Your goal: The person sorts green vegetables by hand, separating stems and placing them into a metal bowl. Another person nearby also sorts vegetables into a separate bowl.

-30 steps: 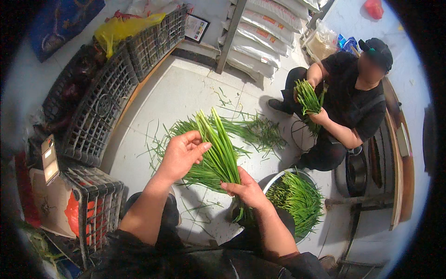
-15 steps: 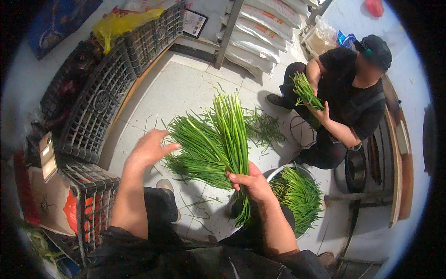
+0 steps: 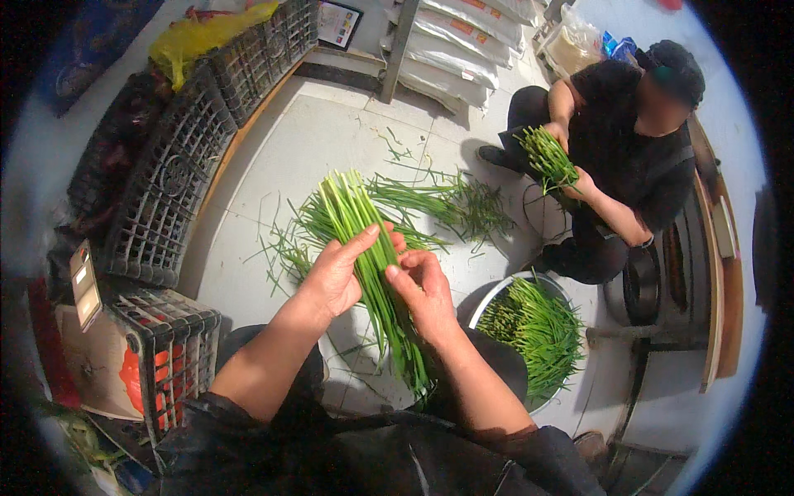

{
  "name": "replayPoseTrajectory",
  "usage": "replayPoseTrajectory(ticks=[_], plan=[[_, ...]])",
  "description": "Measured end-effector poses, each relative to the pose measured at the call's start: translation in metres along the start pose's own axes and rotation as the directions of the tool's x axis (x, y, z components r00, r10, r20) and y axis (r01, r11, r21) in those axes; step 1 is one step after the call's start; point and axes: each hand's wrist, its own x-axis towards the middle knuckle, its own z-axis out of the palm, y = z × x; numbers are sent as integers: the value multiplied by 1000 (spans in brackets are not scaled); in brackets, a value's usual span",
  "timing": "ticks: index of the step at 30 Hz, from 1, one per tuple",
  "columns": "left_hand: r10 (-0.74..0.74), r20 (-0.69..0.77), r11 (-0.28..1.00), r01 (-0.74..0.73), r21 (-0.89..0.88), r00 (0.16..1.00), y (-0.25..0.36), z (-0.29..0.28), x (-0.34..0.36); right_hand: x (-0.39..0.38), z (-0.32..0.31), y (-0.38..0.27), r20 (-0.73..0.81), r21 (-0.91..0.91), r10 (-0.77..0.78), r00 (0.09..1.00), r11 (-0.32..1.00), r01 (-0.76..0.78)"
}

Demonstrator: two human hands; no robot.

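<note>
A thick bunch of garlic chives [image 3: 354, 213] is tilted in front of me, pale stem ends up and to the left, green leaves hanging toward my lap. My left hand [image 3: 347, 266] is closed round it from the left, thumb across the stems. My right hand [image 3: 422, 296] is at the bunch's right side, a little lower, its fingers bent and pressed against the chives. Loose chives [image 3: 451, 207] are scattered on the tiled floor beyond. To my right stands a round white tub [image 3: 478, 307] packed with chives [image 3: 533, 335], its near-left side partly behind my knee.
Another person [image 3: 616, 157] crouches at the right, holding a smaller chive bunch [image 3: 546, 157] in both hands. Black plastic crates [image 3: 174, 165] line the left, with a yellow bag [image 3: 211, 37] on top. A phone [image 3: 85, 285] rests by a nearer crate [image 3: 178, 364]. White sacks [image 3: 451, 58] are stacked behind.
My left hand has come in from the left and closed on the bunch. The bunch has shifted left and tilted. The thick chive pile on the floor now looks much thinner.
</note>
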Motion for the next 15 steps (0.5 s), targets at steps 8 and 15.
replayPoseTrajectory(ticks=[8, 15], plan=[[16, 88, 999, -19, 26, 996, 1, 3, -2, 6, 4, -4, 24, 181, 139, 990, 973, -141], [-5, 87, 1000, 4, 9, 996, 3, 4, -1, 8, -8, -11, 225, 538, 390, 893, 715, -447]])
